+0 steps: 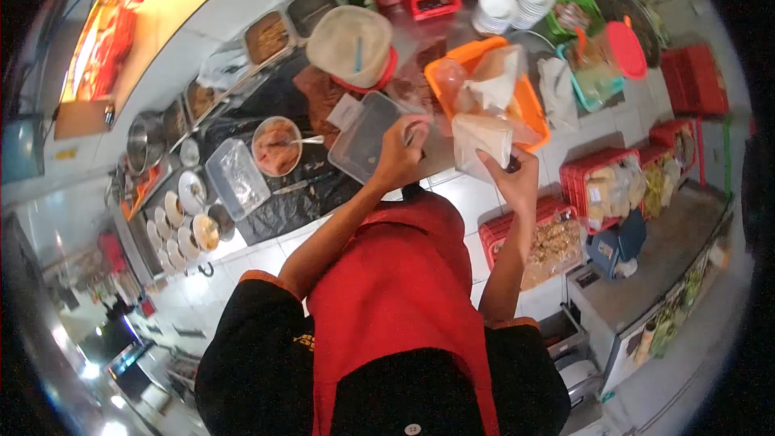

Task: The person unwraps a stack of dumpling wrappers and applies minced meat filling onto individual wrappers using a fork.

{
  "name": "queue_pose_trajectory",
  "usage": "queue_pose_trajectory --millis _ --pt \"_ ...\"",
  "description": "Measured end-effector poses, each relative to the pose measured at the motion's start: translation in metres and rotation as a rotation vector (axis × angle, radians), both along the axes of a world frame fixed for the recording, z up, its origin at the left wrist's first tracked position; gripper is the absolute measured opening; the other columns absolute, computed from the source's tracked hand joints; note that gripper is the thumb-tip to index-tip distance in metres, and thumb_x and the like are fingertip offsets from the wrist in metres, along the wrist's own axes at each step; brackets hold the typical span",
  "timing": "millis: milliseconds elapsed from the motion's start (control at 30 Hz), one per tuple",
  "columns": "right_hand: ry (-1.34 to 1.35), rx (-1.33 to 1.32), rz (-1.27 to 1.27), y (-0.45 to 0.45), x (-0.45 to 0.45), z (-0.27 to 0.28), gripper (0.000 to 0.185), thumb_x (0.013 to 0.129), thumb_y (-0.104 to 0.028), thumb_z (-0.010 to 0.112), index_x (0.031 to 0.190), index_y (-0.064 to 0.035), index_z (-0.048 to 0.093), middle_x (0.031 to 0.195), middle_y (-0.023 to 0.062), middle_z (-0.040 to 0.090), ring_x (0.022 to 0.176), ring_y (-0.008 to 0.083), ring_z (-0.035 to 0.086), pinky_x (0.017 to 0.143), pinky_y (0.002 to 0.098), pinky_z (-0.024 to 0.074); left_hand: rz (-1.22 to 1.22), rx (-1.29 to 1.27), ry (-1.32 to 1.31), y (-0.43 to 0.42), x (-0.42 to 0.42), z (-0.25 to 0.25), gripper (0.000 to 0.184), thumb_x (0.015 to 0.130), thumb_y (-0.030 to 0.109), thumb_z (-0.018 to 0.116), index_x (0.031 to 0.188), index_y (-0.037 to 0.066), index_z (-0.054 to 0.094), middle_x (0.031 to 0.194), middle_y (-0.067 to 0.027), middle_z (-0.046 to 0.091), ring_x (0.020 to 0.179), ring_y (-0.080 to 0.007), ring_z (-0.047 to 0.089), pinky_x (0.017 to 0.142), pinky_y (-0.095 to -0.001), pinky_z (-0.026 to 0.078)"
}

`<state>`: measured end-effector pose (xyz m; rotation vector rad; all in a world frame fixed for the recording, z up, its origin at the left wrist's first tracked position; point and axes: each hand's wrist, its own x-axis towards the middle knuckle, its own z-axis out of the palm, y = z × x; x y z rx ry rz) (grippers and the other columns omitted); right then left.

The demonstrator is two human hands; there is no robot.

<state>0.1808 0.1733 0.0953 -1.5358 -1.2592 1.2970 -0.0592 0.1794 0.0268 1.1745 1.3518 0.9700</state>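
Note:
My right hand (pixel 513 176) is closed on the edge of a pale, square stack of thin sheets (pixel 481 144), which looks like wrappers. It holds them in front of an orange basket (pixel 467 55) with plastic bags and white packets in it. Over the right end of a clear plastic tray (pixel 359 141) is my left hand (pixel 400 153), its fingers curled in toward the thumb. What it pinches, if anything, is too small to make out. Left of the tray stands a bowl of pinkish minced filling (pixel 276 148) with a spoon (pixel 311 140) in it.
A second clear container (pixel 236 178) lies on black plastic sheeting (pixel 282 214) at left, near several small bowls (pixel 184 241). A large lidded tub (pixel 349 44) stands behind the tray. Red crates (pixel 533 234) of food sit to the lower right. White bowls (pixel 495 10) are stacked behind.

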Motion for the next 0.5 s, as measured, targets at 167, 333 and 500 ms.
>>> queue_pose_trajectory --millis 167,333,500 --pt "-0.178 0.436 0.34 0.037 -0.098 0.026 0.031 0.075 -0.01 0.08 0.102 0.0013 0.069 0.094 0.0172 0.071 0.083 0.0271 0.07 0.073 0.0306 0.0536 0.077 -0.789 -1.233 -0.026 -0.074 0.031 0.083 0.09 0.073 0.039 0.139 0.006 0.042 0.139 -0.0167 0.05 0.125 -0.0357 0.05 0.104 -0.0533 0.039" --pt "-0.329 0.884 0.812 0.026 -0.199 0.023 0.037 0.068 -0.006 0.077 0.105 -0.0082 0.07 0.123 0.0081 0.064 0.123 0.0248 0.055 0.104 0.047 0.0371 0.311 -0.242 -1.475 -0.047 -0.131 0.063 0.077 0.095 0.063 0.04 0.144 0.004 0.037 0.14 -0.0183 0.048 0.128 -0.0332 0.049 0.107 -0.0509 0.039" --pt "-0.149 0.847 0.935 -0.005 -0.251 0.033 0.034 0.069 -0.005 0.079 0.102 -0.0093 0.07 0.127 0.0063 0.062 0.125 0.0291 0.052 0.104 0.0475 0.0374 0.545 -0.04 -1.206 -0.097 -0.199 0.042 0.061 0.098 0.043 0.049 0.143 0.003 0.038 0.137 -0.0158 0.051 0.123 -0.0304 0.054 0.102 -0.0458 0.046"
